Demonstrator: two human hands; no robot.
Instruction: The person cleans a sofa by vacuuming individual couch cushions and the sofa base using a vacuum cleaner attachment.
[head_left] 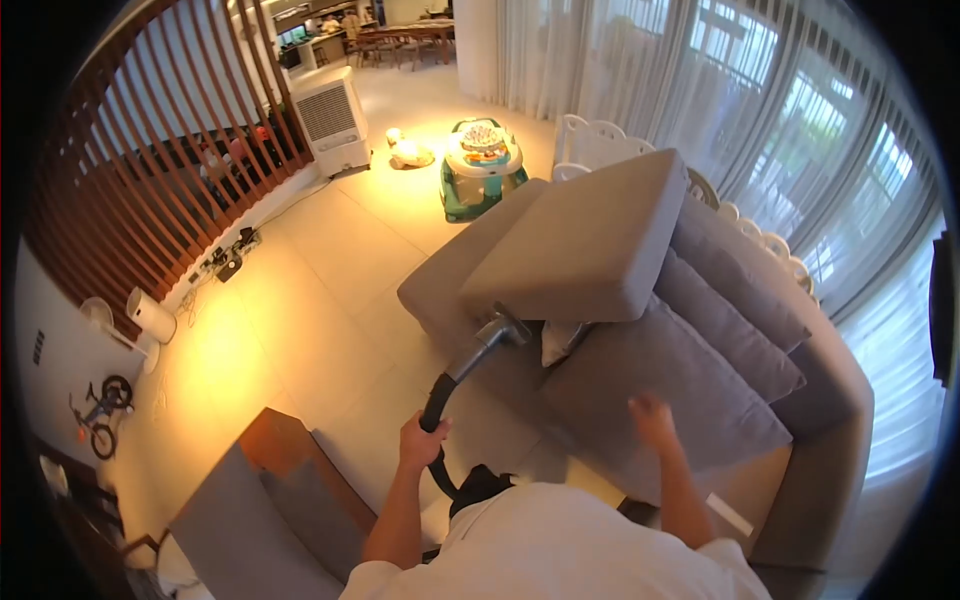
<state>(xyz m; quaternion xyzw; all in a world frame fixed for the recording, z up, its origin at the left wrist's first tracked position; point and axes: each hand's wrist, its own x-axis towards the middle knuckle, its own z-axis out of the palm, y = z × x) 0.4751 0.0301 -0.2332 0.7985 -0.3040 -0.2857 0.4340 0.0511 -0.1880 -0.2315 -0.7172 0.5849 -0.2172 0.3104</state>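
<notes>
My left hand (424, 441) is wrapped round the black hose end of a vacuum cleaner wand (468, 357). Its grey upholstery nozzle (513, 325) rests by the front edge of a grey sofa (440, 285), just under a raised seat cushion (590, 235). That cushion sits tilted on the sofa, leaning on other cushions. My right hand (653, 420) is over a large grey cushion (660, 380), blurred, with its fingers partly smeared; whether it touches the cushion I cannot tell. A small pale pillow (560, 342) pokes out below the tilted cushion.
Several back cushions (735, 310) lean along the sofa's right side. A grey armchair (260, 520) with a wooden side stands at lower left. Farther off are a green baby walker (482, 170), a white air cooler (330, 120), cables (228, 262) on the floor and a small bicycle (100, 412).
</notes>
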